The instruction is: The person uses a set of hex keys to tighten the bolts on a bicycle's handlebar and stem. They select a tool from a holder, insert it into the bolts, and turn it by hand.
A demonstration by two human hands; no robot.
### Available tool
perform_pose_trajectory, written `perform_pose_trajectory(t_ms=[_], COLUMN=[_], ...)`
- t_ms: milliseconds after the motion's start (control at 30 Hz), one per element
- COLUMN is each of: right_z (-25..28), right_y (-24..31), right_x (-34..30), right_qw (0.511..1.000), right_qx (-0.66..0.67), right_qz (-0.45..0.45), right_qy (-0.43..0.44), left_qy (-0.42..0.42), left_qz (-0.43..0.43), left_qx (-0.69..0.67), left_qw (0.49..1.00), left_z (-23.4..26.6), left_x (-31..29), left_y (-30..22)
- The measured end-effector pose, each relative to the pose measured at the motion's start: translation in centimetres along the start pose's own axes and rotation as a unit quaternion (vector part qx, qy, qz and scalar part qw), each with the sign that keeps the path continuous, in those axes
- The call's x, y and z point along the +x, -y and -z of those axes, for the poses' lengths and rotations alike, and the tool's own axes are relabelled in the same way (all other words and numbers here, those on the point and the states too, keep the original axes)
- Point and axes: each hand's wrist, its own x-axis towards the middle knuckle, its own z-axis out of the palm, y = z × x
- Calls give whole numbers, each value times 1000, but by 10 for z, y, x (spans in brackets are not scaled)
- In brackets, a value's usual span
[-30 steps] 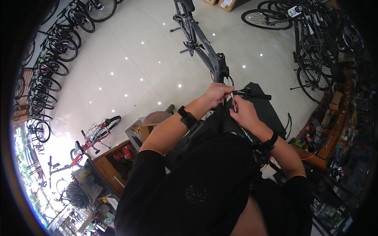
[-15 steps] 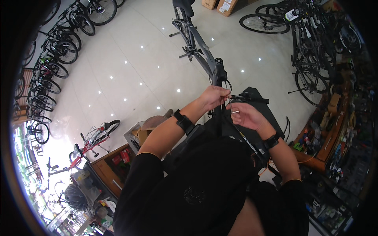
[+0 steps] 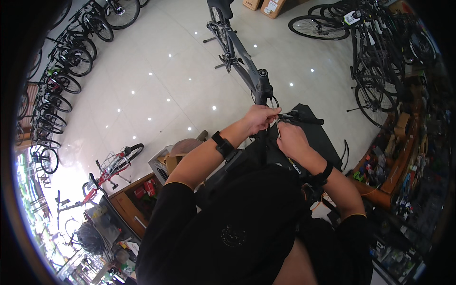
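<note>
A grey bicycle (image 3: 243,53) stands in front of me, its saddle end far and its handlebar end near. My left hand (image 3: 261,118) is closed in a pinch by the cables below the stem (image 3: 263,85); what its fingertips hold is hidden. Just to its right, my right hand (image 3: 293,140) is closed around a thin L-shaped metal hex key (image 3: 279,129). The key's shaft runs up toward the left fingertips. Beyond the right hand, a black handlebar grip (image 3: 314,121) sticks out to the right.
A dark panel (image 3: 327,142) lies under the handlebar. To the right stand a cluttered wooden workbench (image 3: 390,185) and several parked bicycles (image 3: 368,66). A row of bicycles (image 3: 78,61) lines the left. A wooden cabinet (image 3: 130,202) and a red bicycle (image 3: 111,166) stand at lower left.
My right hand has turned over, back of the hand up, and its fingers have closed further around the hex key. The left hand stays nearly in place.
</note>
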Motion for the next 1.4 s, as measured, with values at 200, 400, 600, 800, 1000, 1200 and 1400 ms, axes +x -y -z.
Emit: perform_pose_trajectory(t_ms=[200,400,600,800,1000,1200,1400], right_z=[21,11,-3,-14,-17,-9,-17], right_y=[-10,-35,-38,-49,-56,-41,-48], right_x=[2,3,11,15,21,22,23], right_qw=[888,620,602,580,582,578,562], right_qx=[377,705,728,739,725,725,744], right_qz=[-145,-248,-267,-277,-294,-302,-288], right_qy=[221,238,191,204,224,224,218], left_qy=[-25,5,52,74,1,-44,-74], left_qz=[-32,-21,-10,12,88,46,26], left_qx=[10,-8,-62,-46,-29,0,20], left_qw=[999,1000,997,996,996,998,997], left_z=[4,6,13,10,11,9,10], left_x=[7,3,5,-6,1,5,-3], left_y=[-3,-7,-3,-11,-7,-11,-13])
